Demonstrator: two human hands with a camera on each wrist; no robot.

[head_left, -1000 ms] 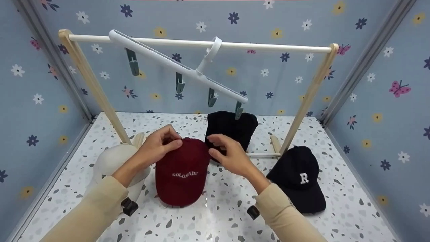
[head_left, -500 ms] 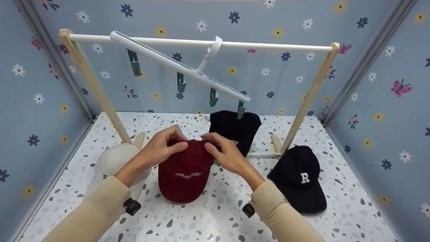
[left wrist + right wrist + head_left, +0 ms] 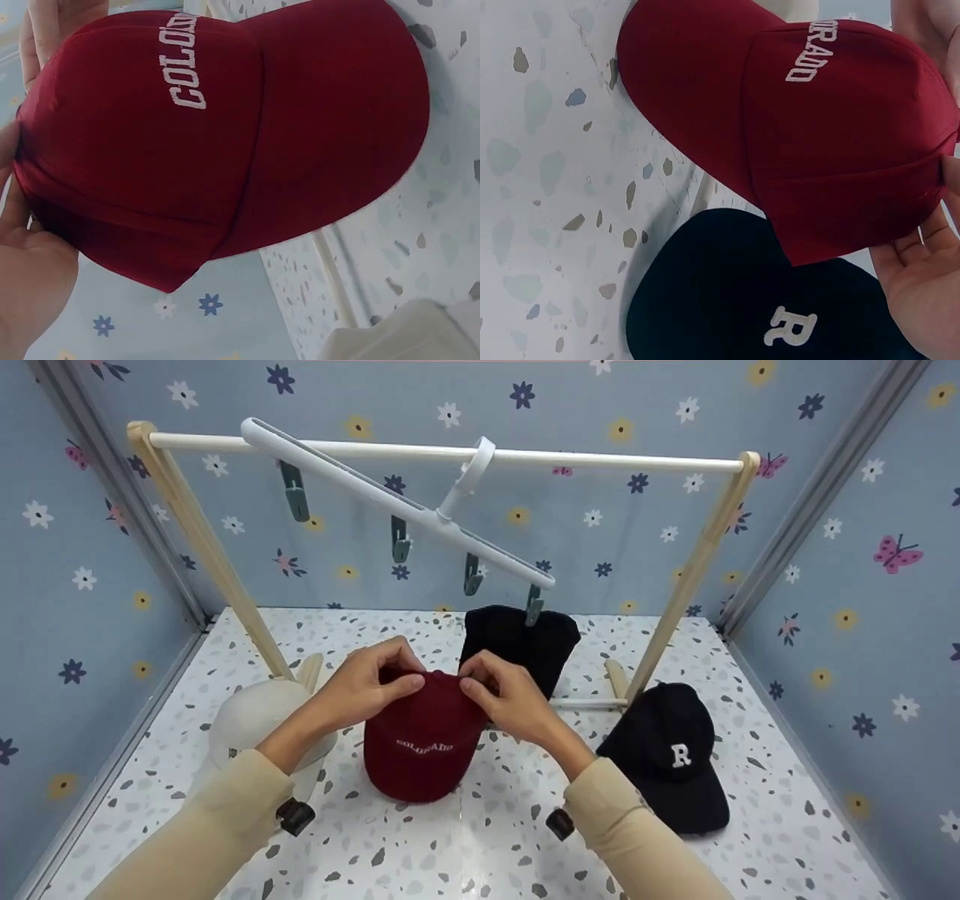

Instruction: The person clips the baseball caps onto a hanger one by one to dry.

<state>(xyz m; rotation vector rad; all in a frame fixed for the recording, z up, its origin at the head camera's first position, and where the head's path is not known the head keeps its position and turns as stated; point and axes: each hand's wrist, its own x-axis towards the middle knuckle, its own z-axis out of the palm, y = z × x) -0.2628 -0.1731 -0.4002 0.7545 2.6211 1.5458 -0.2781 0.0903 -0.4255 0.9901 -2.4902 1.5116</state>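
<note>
A dark red baseball cap (image 3: 420, 739) with white "COLORADO" lettering hangs brim-down between both hands. My left hand (image 3: 367, 684) pinches its crown at the top left, thumb on the front. On the top right of the crown, my right hand (image 3: 514, 697) pinches the fabric between thumb and fingers. In the left wrist view the red cap (image 3: 150, 150) shows its brim toward the speckled surface. The right wrist view has the red cap (image 3: 847, 127) overlapping a dark cap with a white R (image 3: 727, 292).
A white clip hanger (image 3: 375, 495) with grey-green clips hangs from the wooden rack's rail (image 3: 615, 460). A black cap (image 3: 517, 641) is behind the red one. An off-white cap (image 3: 259, 720) sits at left, a dark R cap (image 3: 667, 757) at right.
My right hand has come in to the red cap's crown and now grips it. The cap has shifted slightly right and up, its brim rising a little in the head view.
</note>
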